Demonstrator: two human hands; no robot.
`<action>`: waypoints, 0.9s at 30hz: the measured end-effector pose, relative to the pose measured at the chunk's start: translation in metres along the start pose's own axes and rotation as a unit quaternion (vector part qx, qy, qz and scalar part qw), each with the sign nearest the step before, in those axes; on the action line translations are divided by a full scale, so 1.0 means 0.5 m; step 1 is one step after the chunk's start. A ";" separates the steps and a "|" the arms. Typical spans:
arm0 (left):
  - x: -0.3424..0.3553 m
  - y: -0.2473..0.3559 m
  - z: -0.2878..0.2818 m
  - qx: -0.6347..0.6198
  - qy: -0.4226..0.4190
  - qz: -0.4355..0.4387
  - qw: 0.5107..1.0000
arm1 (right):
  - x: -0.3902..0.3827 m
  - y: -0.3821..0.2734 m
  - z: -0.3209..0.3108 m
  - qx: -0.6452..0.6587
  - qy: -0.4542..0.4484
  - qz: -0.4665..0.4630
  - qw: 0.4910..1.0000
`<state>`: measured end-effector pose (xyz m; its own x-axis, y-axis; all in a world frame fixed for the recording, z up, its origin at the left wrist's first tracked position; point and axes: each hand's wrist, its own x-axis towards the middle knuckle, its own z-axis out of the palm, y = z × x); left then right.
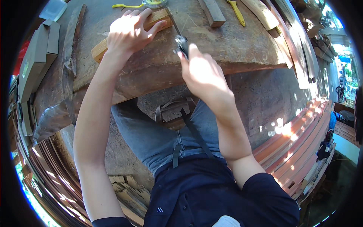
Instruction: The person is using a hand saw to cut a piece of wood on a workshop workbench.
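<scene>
My left hand [129, 33] presses down on a short yellowish wood block [99, 50], its fingers over the top and the thumb along the near side. The block lies slantwise on the worn wooden workbench [151, 70]. In my right hand [206, 72] is a hand saw [181, 42] with a dark handle, the fingers closed round it. Its thin blade, seen nearly edge-on, runs up and away at the block's right end. Whether the teeth are in the wood cannot be made out.
A yellow-handled tool [237, 14], a squared timber piece [212, 15] and a yellow-and-clear round thing [154, 3] lie at the far side. Cardboard boxes [38, 56] and a long wood strip [72, 53] are left. Stacked reddish boards [295, 140] lie right.
</scene>
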<state>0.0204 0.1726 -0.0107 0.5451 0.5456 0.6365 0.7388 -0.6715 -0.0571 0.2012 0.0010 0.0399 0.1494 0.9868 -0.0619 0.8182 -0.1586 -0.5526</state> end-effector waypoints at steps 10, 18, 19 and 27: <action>0.006 0.012 -0.003 0.013 -0.007 0.015 1.000 | 0.064 0.025 0.022 -0.003 -0.001 -0.045 0.999; 0.002 0.008 -0.001 0.038 0.030 0.007 0.999 | -0.029 0.038 0.029 -0.024 0.050 -0.041 0.998; 0.004 0.014 -0.005 0.037 -0.003 -0.012 0.999 | -0.039 0.050 0.032 -0.026 0.047 -0.044 0.998; 0.009 0.018 -0.030 -0.058 0.054 0.000 0.997 | 0.099 0.019 0.020 -0.033 -0.017 -0.029 0.999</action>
<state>0.0234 0.1617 0.0030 0.4946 0.4929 0.7158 0.6841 -0.7288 0.0291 0.2109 0.0486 0.0233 0.0833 0.9947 -0.0607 0.8596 -0.1025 -0.5005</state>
